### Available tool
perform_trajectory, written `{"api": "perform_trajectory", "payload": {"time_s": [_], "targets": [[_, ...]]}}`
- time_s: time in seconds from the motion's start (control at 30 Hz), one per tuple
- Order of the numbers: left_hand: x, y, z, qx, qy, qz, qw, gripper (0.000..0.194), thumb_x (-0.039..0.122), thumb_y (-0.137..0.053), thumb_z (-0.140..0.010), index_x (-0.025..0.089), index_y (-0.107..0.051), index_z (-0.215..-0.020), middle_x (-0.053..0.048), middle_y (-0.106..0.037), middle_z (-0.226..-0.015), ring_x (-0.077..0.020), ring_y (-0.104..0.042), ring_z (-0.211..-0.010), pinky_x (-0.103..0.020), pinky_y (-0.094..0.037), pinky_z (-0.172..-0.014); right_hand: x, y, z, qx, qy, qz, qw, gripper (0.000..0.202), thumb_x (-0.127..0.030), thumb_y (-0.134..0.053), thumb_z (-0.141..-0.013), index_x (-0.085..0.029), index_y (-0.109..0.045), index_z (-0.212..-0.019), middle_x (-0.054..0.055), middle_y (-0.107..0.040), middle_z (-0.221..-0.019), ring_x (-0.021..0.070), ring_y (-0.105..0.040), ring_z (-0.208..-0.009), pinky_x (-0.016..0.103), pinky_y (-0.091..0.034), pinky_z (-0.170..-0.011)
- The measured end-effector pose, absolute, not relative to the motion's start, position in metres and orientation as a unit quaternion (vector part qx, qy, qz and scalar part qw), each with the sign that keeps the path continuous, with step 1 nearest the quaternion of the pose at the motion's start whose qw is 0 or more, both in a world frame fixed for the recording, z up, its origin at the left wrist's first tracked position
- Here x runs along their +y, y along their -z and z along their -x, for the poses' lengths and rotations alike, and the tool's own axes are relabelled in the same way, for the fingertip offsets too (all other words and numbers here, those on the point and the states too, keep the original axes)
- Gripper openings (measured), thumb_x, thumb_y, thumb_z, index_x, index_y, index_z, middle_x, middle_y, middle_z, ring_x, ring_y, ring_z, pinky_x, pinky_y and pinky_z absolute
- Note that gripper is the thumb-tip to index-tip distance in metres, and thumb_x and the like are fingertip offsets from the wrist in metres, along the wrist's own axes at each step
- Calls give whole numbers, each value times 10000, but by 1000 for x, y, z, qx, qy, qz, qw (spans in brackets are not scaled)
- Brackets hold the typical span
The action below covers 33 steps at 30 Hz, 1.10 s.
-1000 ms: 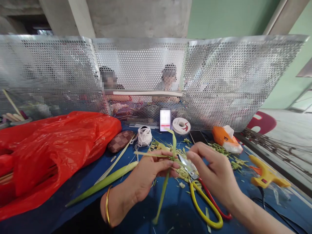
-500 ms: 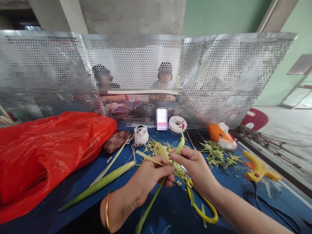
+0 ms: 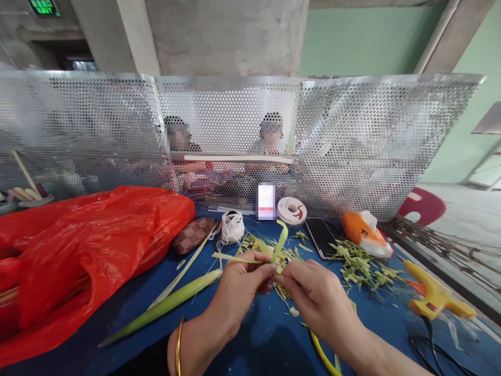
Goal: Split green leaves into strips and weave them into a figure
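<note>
Above the middle of the blue table, my left hand (image 3: pixel 237 297) is closed in a pinch on pale green leaf strips. One strip (image 3: pixel 281 240) stands up from the fingertips, and a narrower strip (image 3: pixel 230 257) sticks out to the left. Close against it, my right hand (image 3: pixel 323 295) is closed at the same crossing of strips; its fingertips are partly hidden. Beneath my right forearm shows a yellow scissor handle (image 3: pixel 321 351), its blades out of sight. A long folded green leaf (image 3: pixel 162 309) lies left of my hands. Leaf scraps (image 3: pixel 291 256) are heaped behind them.
A red plastic bag (image 3: pixel 117 235) covers the left side, beside a checkered pouch (image 3: pixel 194 235). White string (image 3: pixel 232 227), a ribbon spool (image 3: pixel 291 210), a phone (image 3: pixel 321 237) and a tissue pack (image 3: pixel 366 233) stand behind. A yellow glue gun (image 3: pixel 434 292) lies right. Two people sit beyond the perforated screen (image 3: pixel 230 115).
My right hand has moved down and turned over, from the upright strip to the crossing. The long strip end that hung below my left hand no longer shows. The view has tilted up slightly.
</note>
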<state>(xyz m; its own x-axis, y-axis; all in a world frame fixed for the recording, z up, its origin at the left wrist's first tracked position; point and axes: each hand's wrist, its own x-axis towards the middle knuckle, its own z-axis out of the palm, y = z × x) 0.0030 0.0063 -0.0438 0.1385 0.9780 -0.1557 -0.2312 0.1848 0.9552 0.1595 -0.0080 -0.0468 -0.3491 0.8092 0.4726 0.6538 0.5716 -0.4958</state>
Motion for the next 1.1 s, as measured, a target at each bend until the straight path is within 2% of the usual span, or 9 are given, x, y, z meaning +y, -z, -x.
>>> {"api": "perform_trajectory", "payload": {"time_s": [0.13, 0.23, 0.3, 0.4, 0.5, 0.63, 0.77, 0.97, 1.1], "targets": [[10, 44, -2, 447, -502, -400, 623, 207, 251, -787, -654, 144, -661, -779, 14, -630, -573, -96, -539, -496, -214, -415, -511, -14, 41, -156, -847, -68, 405, 339, 287, -202, -412, -952, -206, -535, -692, 24, -613, -626, 149, -525, -553, 297, -371, -614], [16, 36, 6, 421, -516, -342, 663, 259, 248, -823, -632, 134, -675, -811, 7, -647, -615, -70, -540, -487, -191, -426, -518, -9, 35, -163, -815, -189, 418, 353, 369, -293, -386, -978, -206, -550, -660, 15, -601, -601, 148, -549, -568, 274, -394, -579], [17, 29, 13, 370, -504, -321, 711, 332, 253, -857, -601, 141, -686, -861, 13, -644, -618, -58, -527, -470, -176, -419, -496, -1, 30, -170, -754, -261, 447, 405, 390, -349, -390, -979, -207, -581, -669, 9, -607, -612, 147, -566, -591, 266, -423, -590], [14, 24, 18, 287, -457, -312, 782, 414, 267, -877, -596, 167, -678, -945, 51, -596, -562, -41, -470, -412, -166, -390, -448, 7, 26, -178, -698, -258, 463, 481, 193, -340, -532, -906, -212, -654, -829, 21, -665, -770, 170, -613, -730, 288, -465, -690], [10, 28, 16, 250, -427, -313, 811, 362, 286, -859, -644, 167, -658, -920, 59, -578, -555, -32, -451, -401, -163, -397, -450, 5, 26, -175, -709, -259, 424, 500, 128, -321, -614, -850, -215, -673, -887, 42, -687, -904, 198, -634, -866, 320, -473, -789], [7, 36, 12, 255, -425, -303, 814, 338, 278, -860, -647, 181, -630, -875, 62, -585, -561, -41, -449, -392, -175, -398, -439, -2, 29, -166, -723, -293, 407, 475, 99, -312, -648, -842, -216, -676, -843, 23, -705, -841, 190, -647, -816, 322, -472, -761], [6, 35, 9, 278, -420, -287, 815, 369, 265, -890, -593, 174, -621, -828, 65, -583, -541, -31, -417, -370, -159, -347, -410, -3, 32, -164, -749, -241, 377, 488, 176, -238, -604, -880, -209, -641, -711, 3, -680, -705, 162, -618, -703, 300, -455, -705], [8, 42, 9, 287, -404, -308, 812, 353, 251, -891, -557, 167, -606, -748, 37, -590, -500, -55, -443, -350, -173, -327, -396, 1, 32, -169, -791, -91, 346, 497, 178, -113, -541, -886, -192, -615, -745, 8, -642, -688, 152, -560, -664, 325, -420, -735], [8, 47, 11, 296, -387, -309, 817, 284, 200, -841, -595, 174, -620, -772, 32, -596, -505, -70, -494, -385, -168, -341, -422, 4, 38, -167, -789, -93, 349, 497, 184, -106, -543, -882, -193, -614, -736, -2, -634, -671, 145, -561, -653, 319, -415, -737]]}}
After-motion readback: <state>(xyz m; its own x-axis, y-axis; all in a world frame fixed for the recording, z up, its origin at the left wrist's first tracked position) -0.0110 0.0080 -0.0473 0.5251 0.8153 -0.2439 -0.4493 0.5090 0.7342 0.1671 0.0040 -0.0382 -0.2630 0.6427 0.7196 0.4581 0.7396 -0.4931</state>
